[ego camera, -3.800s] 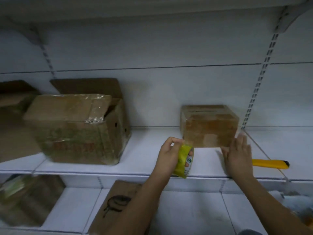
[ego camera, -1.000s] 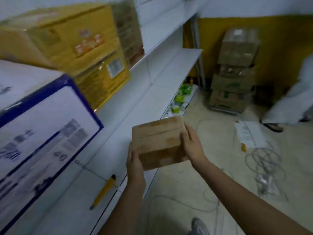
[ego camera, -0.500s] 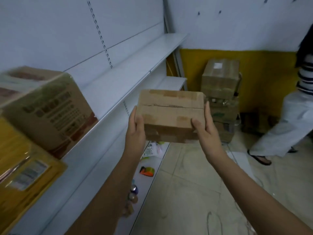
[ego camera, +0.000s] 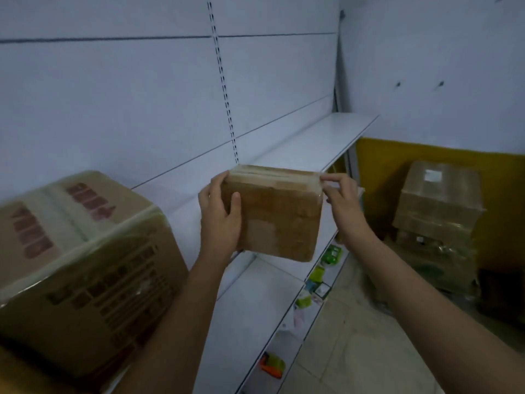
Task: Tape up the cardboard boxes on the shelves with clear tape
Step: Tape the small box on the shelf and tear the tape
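Note:
I hold a small taped cardboard box (ego camera: 278, 214) up at the front edge of a white upper shelf (ego camera: 312, 143). My left hand (ego camera: 220, 220) grips its left side, thumb on the near face and fingers wrapped behind. At the box's top right corner my right hand (ego camera: 339, 193) touches it with curled fingertips. No tape roll is in either hand.
A big wrapped carton with red print (ego camera: 79, 268) sits on the shelf at my left. Small green packets (ego camera: 331, 255) and an orange-green tape dispenser (ego camera: 272, 365) lie on lower shelves. A stack of wrapped cartons (ego camera: 439, 220) stands against the yellow wall.
I have turned away from the first shelf bay and carried the box here. It has risen from chest height to the upper shelf's edge, and my right hand has slid to its top corner.

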